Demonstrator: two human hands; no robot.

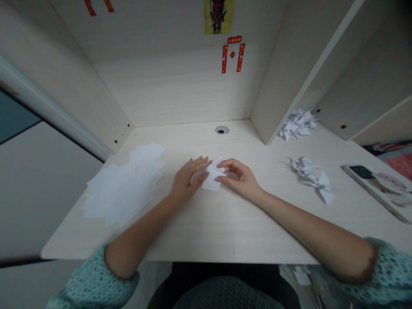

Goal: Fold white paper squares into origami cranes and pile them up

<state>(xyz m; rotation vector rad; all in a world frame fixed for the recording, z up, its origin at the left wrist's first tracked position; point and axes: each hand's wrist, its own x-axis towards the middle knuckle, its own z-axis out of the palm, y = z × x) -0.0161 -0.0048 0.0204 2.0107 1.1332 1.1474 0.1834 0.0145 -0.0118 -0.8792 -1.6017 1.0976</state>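
Observation:
At the middle of the desk a small folded piece of white paper lies between my hands. My left hand rests on its left side, with the thumb pressed on the paper and the other fingers stretched beyond it. From the right, my right hand pinches the paper's edge between thumb and fingers. A spread pile of flat white paper sheets is left of my left hand. Some folded paper pieces lie to the right of my right hand.
Farther back, a heap of folded white paper sits beside the upright divider panel. A phone in a patterned case lies at the right edge. A round cable hole is set in the desk near the back wall.

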